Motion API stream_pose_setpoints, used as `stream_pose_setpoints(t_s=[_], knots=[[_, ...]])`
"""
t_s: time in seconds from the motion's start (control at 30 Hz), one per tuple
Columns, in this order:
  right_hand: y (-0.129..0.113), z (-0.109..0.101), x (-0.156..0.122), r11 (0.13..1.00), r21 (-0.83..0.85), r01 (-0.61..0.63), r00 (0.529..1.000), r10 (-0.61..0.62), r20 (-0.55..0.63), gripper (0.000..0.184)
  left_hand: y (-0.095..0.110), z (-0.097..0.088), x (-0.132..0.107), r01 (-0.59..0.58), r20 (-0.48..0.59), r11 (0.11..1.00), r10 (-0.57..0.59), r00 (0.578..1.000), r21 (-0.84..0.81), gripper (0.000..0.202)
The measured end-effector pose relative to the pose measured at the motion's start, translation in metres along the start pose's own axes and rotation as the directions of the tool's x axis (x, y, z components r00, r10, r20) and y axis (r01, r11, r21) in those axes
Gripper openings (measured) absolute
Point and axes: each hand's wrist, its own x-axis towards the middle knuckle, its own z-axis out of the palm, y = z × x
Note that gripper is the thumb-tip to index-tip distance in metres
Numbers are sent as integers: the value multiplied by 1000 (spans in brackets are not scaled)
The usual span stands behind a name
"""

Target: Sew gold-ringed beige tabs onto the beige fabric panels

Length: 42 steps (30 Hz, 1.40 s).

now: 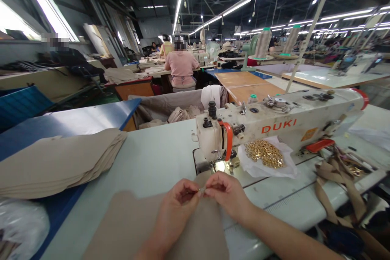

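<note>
My left hand (178, 203) and my right hand (227, 196) meet fingertip to fingertip over a beige fabric piece (131, 227) on the pale table. Both pinch something tiny and shiny (201, 189) between them, too small to name. Just beyond them is the needle area of a white sewing machine (274, 124) marked DUKI. A heap of gold metal rings (265, 153) lies on white paper under the machine's arm, to the right of my hands.
A stack of cut beige fabric pieces (57, 160) lies at the left on a blue table. Beige straps (338, 178) lie at the right. A cloth bin (164, 109) sits behind the table. A seated person in pink (181, 69) works farther back.
</note>
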Motion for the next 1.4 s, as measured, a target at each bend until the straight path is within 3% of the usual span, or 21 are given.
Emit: stream_pose_setpoints(t_s=[0.17, 0.37, 0.5, 0.57, 0.67, 0.77, 0.87, 1.1, 1.4], knots=[[2, -4, 2, 989, 92, -117, 992, 112, 59, 12, -2, 0, -1, -16, 8, 1000, 16, 1000, 10, 10], [-1, -5, 2, 994, -89, -66, 993, 74, 88, 6, 4, 0, 0, -16, 60, 997, 11, 998, 77, 9], [-8, -11, 0, 982, -166, -89, 993, 101, 63, 5, 11, -6, -2, -107, 155, 958, 67, 986, 265, 11], [-12, -19, -4, 972, -189, -143, 989, 150, 22, 6, 10, -6, -2, -220, 167, 888, 165, 972, 404, 15], [-20, -35, -10, 947, -232, -220, 975, 223, -13, 8, 3, 1, -1, -378, 196, 699, 329, 924, 607, 23], [-25, -44, -13, 926, -259, -274, 960, 280, -18, 9, -4, 12, -1, -424, 246, 554, 368, 897, 717, 30], [-26, -39, -7, 891, -308, -334, 940, 338, -43, 11, -5, 19, -3, -420, 239, 495, 389, 890, 761, 29], [-27, -15, 26, 839, -399, -369, 920, 392, -26, 18, -8, 21, -6, -408, 206, 478, 420, 884, 777, 30], [-30, -14, 37, 775, -518, -361, 906, 424, 5, 25, -3, 20, 1, -485, 249, 504, 464, 850, 715, 16]])
